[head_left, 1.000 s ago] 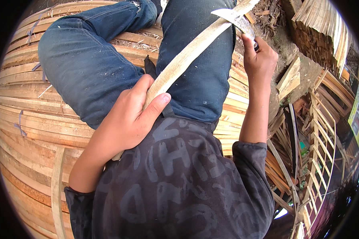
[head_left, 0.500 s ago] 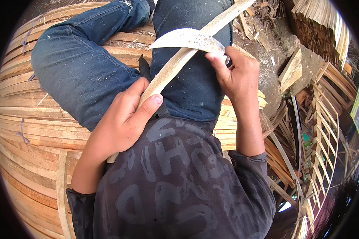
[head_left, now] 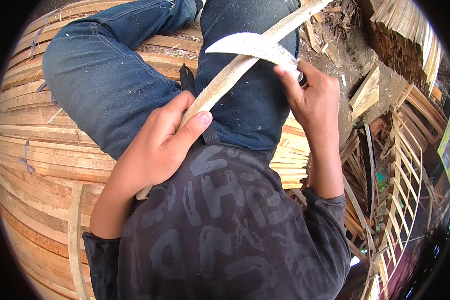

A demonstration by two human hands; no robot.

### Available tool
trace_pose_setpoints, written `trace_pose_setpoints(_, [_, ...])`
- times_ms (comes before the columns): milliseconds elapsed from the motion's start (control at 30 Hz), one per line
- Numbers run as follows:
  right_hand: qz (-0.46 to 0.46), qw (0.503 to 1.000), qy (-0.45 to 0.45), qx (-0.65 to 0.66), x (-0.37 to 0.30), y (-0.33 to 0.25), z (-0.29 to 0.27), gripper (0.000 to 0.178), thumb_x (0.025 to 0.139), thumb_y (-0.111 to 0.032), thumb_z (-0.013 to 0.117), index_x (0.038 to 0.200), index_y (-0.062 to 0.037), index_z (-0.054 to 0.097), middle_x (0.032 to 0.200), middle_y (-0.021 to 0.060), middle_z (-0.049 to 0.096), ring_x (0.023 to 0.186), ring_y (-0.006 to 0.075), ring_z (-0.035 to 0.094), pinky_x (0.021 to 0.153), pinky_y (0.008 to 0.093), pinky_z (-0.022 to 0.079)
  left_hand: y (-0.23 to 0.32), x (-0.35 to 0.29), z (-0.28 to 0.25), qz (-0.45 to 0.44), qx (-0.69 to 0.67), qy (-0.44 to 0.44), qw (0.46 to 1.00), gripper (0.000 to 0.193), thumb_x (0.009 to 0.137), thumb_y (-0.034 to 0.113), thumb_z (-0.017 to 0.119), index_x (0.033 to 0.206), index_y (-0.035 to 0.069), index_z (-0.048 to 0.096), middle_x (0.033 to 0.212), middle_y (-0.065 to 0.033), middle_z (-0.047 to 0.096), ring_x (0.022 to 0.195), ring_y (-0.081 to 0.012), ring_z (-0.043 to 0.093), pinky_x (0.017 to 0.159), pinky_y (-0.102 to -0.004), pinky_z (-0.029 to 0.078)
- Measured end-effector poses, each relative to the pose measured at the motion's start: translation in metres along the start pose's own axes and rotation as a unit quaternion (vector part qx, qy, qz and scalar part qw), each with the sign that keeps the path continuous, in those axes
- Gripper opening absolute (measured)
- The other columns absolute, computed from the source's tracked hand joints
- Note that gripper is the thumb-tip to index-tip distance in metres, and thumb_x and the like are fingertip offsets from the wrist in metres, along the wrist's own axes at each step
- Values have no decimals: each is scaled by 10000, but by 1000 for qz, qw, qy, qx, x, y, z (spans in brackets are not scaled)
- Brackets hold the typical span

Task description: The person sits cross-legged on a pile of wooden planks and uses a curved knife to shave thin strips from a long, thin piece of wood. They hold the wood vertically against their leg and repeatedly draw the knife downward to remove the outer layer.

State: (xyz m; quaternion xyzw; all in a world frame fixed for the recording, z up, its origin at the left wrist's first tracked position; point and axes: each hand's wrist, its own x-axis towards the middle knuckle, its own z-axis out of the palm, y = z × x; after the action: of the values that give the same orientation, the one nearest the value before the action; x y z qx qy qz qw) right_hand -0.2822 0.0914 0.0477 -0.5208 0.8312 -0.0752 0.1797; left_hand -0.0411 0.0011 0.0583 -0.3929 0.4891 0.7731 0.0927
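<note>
A long pale wooden strip (head_left: 220,89) slants across my lap, its lower end by my belly and its far end beyond my right knee. My left hand (head_left: 167,137) is wrapped round its near part, thumb on top. In my right hand (head_left: 312,97) is a sickle (head_left: 252,46) with a curved, light blade speckled brown near the handle. The blade lies across the strip, its tip pointing left. Most of the handle is hidden in my fist; only a dark end with a metal band shows.
Stacked wooden strips (head_left: 40,155) lie under and left of my legs, some tied with bluish string (head_left: 27,159). At the far right stands a bundle of thin boards (head_left: 405,37). Wood offcuts (head_left: 366,90) and a slatted wooden frame (head_left: 402,190) lie on the right.
My right hand and the sickle have moved right along the strip, toward its far end. The strip and my left hand have shifted slightly right in the picture.
</note>
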Motion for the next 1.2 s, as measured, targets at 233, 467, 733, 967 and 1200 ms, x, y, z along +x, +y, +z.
trace_pose_setpoints(233, [79, 996, 37, 5, 18, 35, -12, 595, 867, -511, 599, 677, 52, 627, 463, 163, 500, 433, 318, 524, 464, 375, 414, -1, 0, 2, 30, 8, 22, 999, 274, 982, 279, 466, 836, 50, 426, 641, 29, 350, 611, -61, 313, 540, -240, 284])
trace_pose_setpoints(467, [92, 993, -42, 66, -13, 5, 2, 564, 826, -510, 647, 648, 23, 610, 465, 170, 497, 457, 344, 549, 470, 394, 423, 2, -1, 3, 18, 19, 31, 999, 274, 982, 275, 461, 835, 47, 428, 644, 22, 351, 617, -61, 309, 541, -247, 285])
trace_pose_setpoints(733, [98, 990, 68, 72, 15, 33, 14, 620, 801, -580, 632, 640, 19, 619, 466, 161, 513, 475, 357, 564, 494, 406, 447, 1, 1, 8, 63, 42, 64, 995, 273, 968, 235, 492, 841, -1, 441, 552, -71, 388, 533, -105, 344, 493, -313, 298])
trace_pose_setpoints(967, [62, 992, 103, -30, 34, 53, 6, 605, 826, -546, 629, 655, 34, 621, 451, 174, 480, 456, 351, 541, 483, 397, 426, -8, 2, 5, 57, -2, 48, 997, 296, 972, 255, 494, 817, 9, 441, 570, -20, 360, 568, -79, 329, 500, -292, 288])
trace_pose_setpoints(1200, [-65, 997, 22, -25, -7, -4, 12, 566, 801, -557, 654, 620, -24, 596, 435, 118, 485, 423, 312, 546, 450, 389, 441, -6, 5, 4, 59, -15, 55, 997, 292, 973, 270, 497, 816, 27, 452, 594, 13, 373, 584, -60, 326, 503, -266, 284])
